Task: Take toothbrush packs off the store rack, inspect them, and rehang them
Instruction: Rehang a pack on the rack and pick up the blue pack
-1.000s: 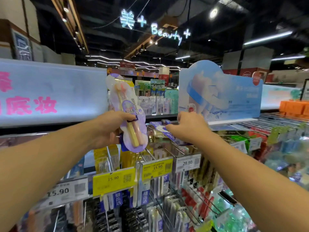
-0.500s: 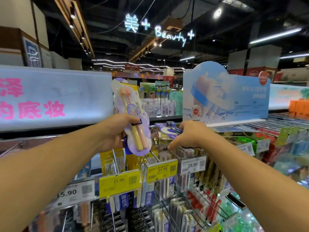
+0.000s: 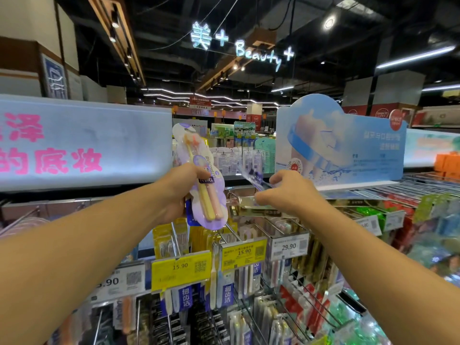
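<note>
Toothbrush pack [image 3: 199, 180] in left hand [image 3: 179, 192]: glossy clear plastic blister over lilac printed card, glare on top; brush handles inside smooth plastic, yellow and pink. Second pack [image 3: 254, 174] at right hand [image 3: 286, 192]: thin clear plastic, shiny. Rack hooks [image 3: 249, 307]: bare metal wire, polished, glinting. Price tags [image 3: 180, 270]: yellow and white paper, slight sheen, cover unclear. Toothbrush sign [image 3: 341, 143]: flat printed board, matt to satin. Gold box [image 3: 249, 207] under right hand: metallic foil finish, reflective.
</note>
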